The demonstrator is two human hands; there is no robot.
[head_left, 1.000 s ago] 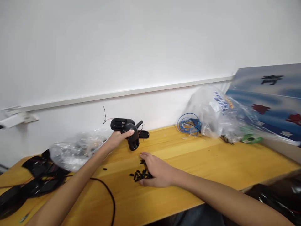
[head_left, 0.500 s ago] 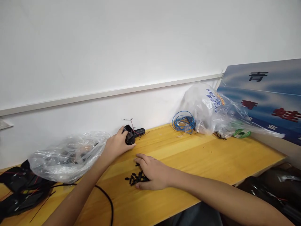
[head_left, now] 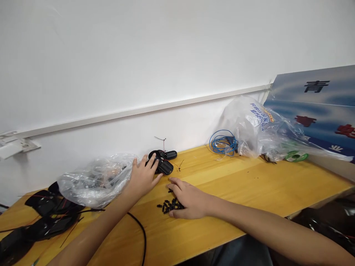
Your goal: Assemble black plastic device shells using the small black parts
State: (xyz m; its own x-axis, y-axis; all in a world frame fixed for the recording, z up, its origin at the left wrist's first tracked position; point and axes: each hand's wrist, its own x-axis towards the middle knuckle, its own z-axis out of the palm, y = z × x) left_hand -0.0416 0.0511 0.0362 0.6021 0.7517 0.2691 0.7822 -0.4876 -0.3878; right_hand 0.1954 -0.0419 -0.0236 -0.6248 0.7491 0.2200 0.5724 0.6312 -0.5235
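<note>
At far left, we see black casings [head_left: 41, 227] with thin wires, then a clear plastic bag [head_left: 94, 184] against the wall. The left hand [head_left: 144, 175], which a second ago gripped a black housing [head_left: 165, 167] in the air, now has its fingers spread wide over it; the housing rests on the tabletop [head_left: 222, 192] beside another housing [head_left: 170, 155]. We cannot tell whether the fingertips touch it. The right hand [head_left: 191, 199] keeps its place, thumb and fingers apart, curved around the near-right side of a pile of small black pieces [head_left: 167, 205]. Farther right, we note a blue wire coil [head_left: 222, 144], a translucent bag [head_left: 249, 125] printed with blue Chinese characters, partly creased, and a green spool [head_left: 290, 157]. On the blue board [head_left: 338, 99] we read a dark "青" and a white "业"; the red characters are less distinct.
</note>
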